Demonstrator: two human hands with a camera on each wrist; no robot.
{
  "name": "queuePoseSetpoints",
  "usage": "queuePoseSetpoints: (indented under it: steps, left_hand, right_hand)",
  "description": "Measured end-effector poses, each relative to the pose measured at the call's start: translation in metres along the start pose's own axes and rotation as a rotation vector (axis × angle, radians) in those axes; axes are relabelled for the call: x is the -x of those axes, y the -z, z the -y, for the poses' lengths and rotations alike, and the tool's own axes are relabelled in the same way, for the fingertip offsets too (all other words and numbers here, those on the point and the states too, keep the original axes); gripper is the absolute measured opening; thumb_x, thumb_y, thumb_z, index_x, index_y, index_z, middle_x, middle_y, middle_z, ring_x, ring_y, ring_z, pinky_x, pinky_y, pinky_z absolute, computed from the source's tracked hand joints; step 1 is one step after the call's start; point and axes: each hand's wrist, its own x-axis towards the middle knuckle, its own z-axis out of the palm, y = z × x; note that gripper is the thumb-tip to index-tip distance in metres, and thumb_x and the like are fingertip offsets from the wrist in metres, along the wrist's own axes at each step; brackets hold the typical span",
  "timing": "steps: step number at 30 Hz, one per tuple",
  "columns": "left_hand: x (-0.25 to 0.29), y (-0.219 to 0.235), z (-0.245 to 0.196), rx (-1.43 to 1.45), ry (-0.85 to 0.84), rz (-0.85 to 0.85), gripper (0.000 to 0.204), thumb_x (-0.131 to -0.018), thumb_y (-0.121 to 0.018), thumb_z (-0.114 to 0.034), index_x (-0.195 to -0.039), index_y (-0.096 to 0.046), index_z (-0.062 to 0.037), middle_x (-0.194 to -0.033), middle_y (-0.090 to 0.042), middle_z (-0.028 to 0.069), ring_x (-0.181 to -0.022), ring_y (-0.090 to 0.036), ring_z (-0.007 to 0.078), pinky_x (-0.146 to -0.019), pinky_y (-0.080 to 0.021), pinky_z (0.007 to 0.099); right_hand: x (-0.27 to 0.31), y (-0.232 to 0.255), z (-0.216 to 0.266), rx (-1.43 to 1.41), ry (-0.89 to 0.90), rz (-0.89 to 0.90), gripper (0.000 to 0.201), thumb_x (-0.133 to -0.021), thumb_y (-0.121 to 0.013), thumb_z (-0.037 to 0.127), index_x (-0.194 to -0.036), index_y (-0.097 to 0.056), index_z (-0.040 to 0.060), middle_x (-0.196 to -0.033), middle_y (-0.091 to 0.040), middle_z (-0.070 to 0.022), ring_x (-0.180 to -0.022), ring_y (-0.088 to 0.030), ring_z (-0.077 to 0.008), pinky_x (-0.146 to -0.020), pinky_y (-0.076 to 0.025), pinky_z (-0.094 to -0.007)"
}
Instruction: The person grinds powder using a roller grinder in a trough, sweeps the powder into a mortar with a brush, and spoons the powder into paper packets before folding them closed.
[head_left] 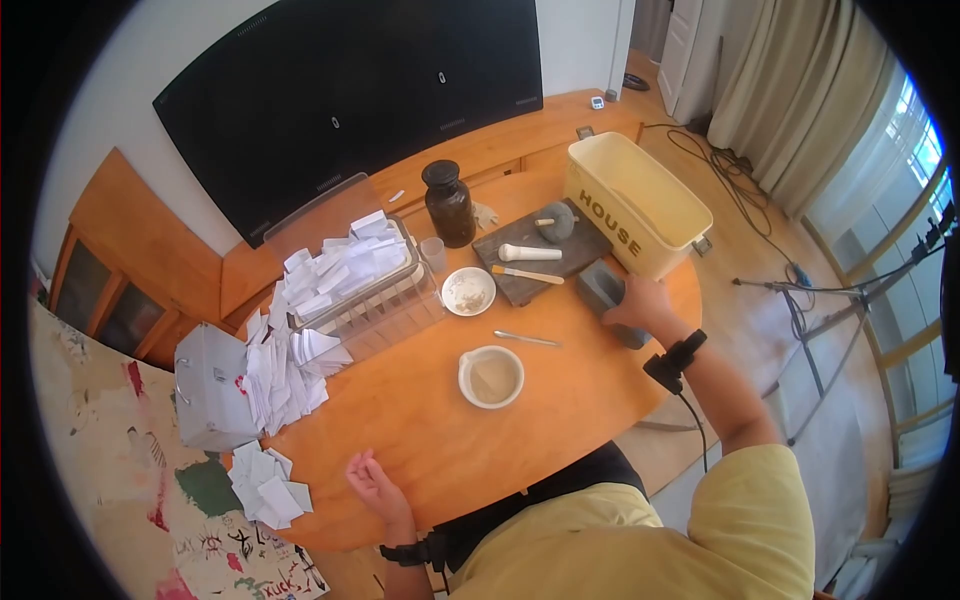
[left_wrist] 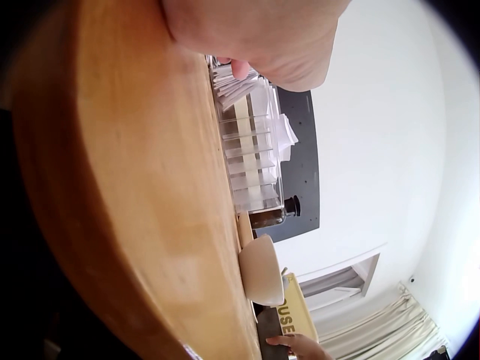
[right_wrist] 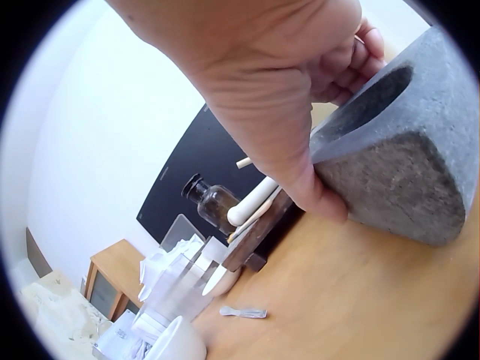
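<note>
At the right side of the table my right hand [head_left: 645,303] grips a grey stone block [right_wrist: 397,187] with a long hollow in its top. The thumb [right_wrist: 322,202] presses its near side, the other fingers reaching over the far side. My left hand [head_left: 378,485] hangs loosely curled by the table's front edge, holding nothing. Between the hands stands a white mortar [head_left: 491,405] with pale powder inside. A metal spatula [head_left: 527,339] lies behind it. On a dark wooden board [head_left: 490,247] are a white pestle [head_left: 530,254], a brush [head_left: 527,274] and a round grey stone [head_left: 556,222] with a wooden peg.
A cream bin [head_left: 610,225] marked HOUSE stands behind the block. Farther left are a white dish [head_left: 468,310] with powder, a plastic cup [head_left: 433,253], a dark glass bottle [head_left: 449,210], a clear box [head_left: 385,325] heaped with folded papers, and a silver case [head_left: 212,395].
</note>
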Motion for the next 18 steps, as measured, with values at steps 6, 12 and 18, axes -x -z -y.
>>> queuePoseSetpoints:
  steps: [6, 12, 18]
  left_hand:
    - [0.0, 0.001, -0.004, 0.004, 0.038, 0.005, 0.028, -0.098, -0.05, -0.016, -0.118, -0.043, 0.0025, -0.113, -0.056, 0.016, -0.106, -0.052, 0.0188, -0.096, -0.039, 0.0308]
    - [-0.007, 0.001, 0.002, -0.049, -0.029, 0.023, 0.028, -0.097, -0.054, -0.017, -0.116, -0.047, 0.0024, -0.112, -0.057, 0.014, -0.107, -0.052, 0.0198, -0.096, -0.039, 0.0318]
    - [-0.022, -0.026, -0.043, -0.318, -0.082, 0.085, 0.03, -0.091, -0.063, -0.021, -0.107, -0.056, 0.0024, -0.108, -0.059, 0.0141, -0.105, -0.054, 0.024, -0.095, -0.041, 0.0356]
  right_hand:
    - [0.0, -0.001, 0.012, -0.006, -0.052, -0.028, 0.062, -0.052, -0.079, 0.049, -0.087, -0.068, -0.0015, -0.085, -0.068, -0.0176, -0.083, -0.066, -0.0319, -0.076, -0.052, -0.038]
    - [-0.005, -0.003, 0.017, 0.02, -0.128, 0.107, 0.071, -0.056, -0.076, 0.048, -0.108, -0.062, 0.0016, -0.106, -0.065, -0.0135, -0.1, -0.063, -0.0261, -0.091, -0.042, -0.0393]
    - [0.029, -0.013, 0.041, 0.091, 0.164, -0.4, 0.061, -0.069, -0.076, 0.04, -0.113, -0.055, 0.0032, -0.11, -0.057, -0.013, -0.108, -0.053, -0.0285, -0.092, -0.038, -0.0422]
